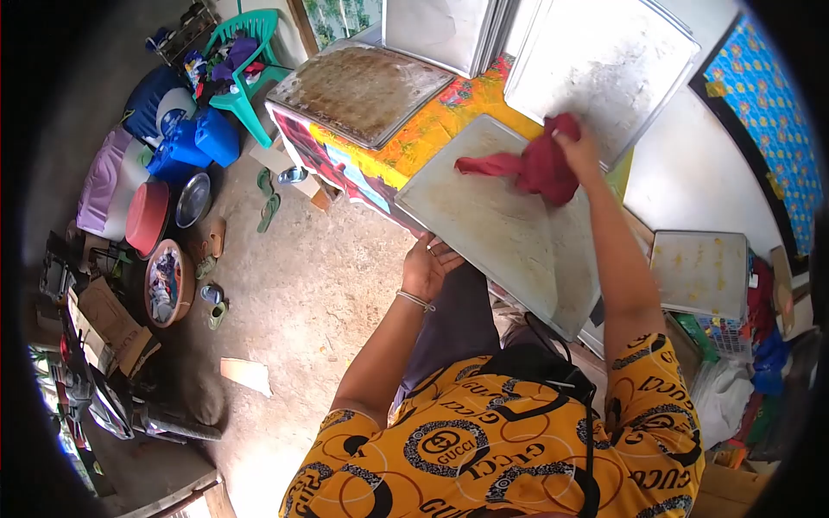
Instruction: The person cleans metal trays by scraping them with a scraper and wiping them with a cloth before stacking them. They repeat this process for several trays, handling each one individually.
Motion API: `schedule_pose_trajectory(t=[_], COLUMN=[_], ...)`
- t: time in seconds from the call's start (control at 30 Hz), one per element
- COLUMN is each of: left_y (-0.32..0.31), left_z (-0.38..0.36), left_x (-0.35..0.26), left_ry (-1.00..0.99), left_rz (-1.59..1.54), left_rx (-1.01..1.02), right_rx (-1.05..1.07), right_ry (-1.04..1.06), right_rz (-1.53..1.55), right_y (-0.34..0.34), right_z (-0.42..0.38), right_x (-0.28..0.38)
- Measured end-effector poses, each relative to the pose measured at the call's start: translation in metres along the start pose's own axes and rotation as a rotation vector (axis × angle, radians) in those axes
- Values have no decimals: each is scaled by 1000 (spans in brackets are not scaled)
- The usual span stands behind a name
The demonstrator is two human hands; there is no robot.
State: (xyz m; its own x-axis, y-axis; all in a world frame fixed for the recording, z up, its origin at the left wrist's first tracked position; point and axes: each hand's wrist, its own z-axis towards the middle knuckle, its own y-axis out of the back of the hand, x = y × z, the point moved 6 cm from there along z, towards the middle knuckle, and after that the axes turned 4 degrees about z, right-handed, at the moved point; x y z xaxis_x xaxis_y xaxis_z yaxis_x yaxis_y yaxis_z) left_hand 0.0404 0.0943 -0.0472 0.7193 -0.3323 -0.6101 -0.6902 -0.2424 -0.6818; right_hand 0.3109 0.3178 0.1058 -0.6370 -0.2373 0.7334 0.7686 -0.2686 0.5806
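Cloth (553,173) clutched in right grip (580,148), over tray (492,229); left grip (429,266) half-open at edge

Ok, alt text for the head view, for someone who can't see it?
A person's right hand holds a red cloth over a flat grey tray, with the left hand at the tray's edge. Beyond, a stained tray lies on a yellow patterned covering.

my dark red cloth (557,168), my grey tray (496,224), my yellow shirt (509,440) with black rings, patterned yellow worktop cover (423,142), green chair (231,101)
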Motion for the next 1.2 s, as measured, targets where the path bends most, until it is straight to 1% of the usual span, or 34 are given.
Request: schedule_pose_trajectory(t=[0.03, 0.1, 0.17, 0.23, 0.3, 0.33, 0.37, 0.4, 0.43, 0.47, 0.5, 0.57, 0.63, 0.67, 0.7, 0.77, 0.8, 0.83, 0.9, 1.0, 1.1, 1.17, 1.2], left_y=[6, 11, 10, 14, 16, 16, 15, 15, 15, 13, 7, -9, -5, -1, 12, 40, 38, 39, 22, 21, 21, 24, 31], left_z=[8, 17, 17, 20, 20, 21, 21, 22, 24, 24, 20, 17, 16, 18, 25, 46, 54, 53, 39, 42, 40, 40, 44], left_x=[1, 1, 0, -1, 3, 2, 1, -1, -2, -1, -6, -16, -14, -14, -6, 13, 7, 12, 3, 2, 2, 1, 0], left_ry=[12, 22, 29, 64, 88, 83, 75, 62, 51, 42, 8, 14, -67, -115, -32, 141, -11, 24, 89, 27, -14, -38, -49], left_rz=[27, 64, 89, 94, 82, 67, 50, 29, 8, -13, -30, -467, -432, -417, -333, -154, -106, -45, 76, 100, 128, 139, 143], left_rx=[-19, -25, 1, -26, -24, -9, 7, 34, 62, 95, 45, 73, 55, 47, -5, -109, -155, -185, -233, -181, -217, -227, -220], right_rx=[103, 168, 200, 291, 313, 359, 402, 439, 426, 491, 551, 707, 819, 852, 887, 933, 955, 980, 1029, 1034, 1002, 964, 1020], right_ry=[49, -53, -17, 66, 208, 258, 311, 412, 513, 573, 630, 659, 647, 662, 677, 625, 588, 562, 509, 440, 327, 315, 74], right_rz=[-78, -583, -680, -561, -537, -502, -468, -401, -340, -237, -136, 91, 150, 127, 106, 70, 53, 26, -35, -101, -173, -352, -541], right_y=[-27, -92, -125, -150, -185, -197, -205, -210, -211, -210, -205, -192, -171, -157, -143, -111, -92, -71, -24, 45, 110, 142, 156], right_z=[-5, -25, -38, -47, -61, -72, -84, -97, -111, -125, -138, -157, -176, -186, -195, -209, -218, -227, -244, -270, -291, -289, -286], right_x=[-11, -48, -18, 27, 49, 62, 76, 86, 96, 102, 107, 110, 102, 99, 94, 77, 66, 56, 38, -1, -24, -41, -78])
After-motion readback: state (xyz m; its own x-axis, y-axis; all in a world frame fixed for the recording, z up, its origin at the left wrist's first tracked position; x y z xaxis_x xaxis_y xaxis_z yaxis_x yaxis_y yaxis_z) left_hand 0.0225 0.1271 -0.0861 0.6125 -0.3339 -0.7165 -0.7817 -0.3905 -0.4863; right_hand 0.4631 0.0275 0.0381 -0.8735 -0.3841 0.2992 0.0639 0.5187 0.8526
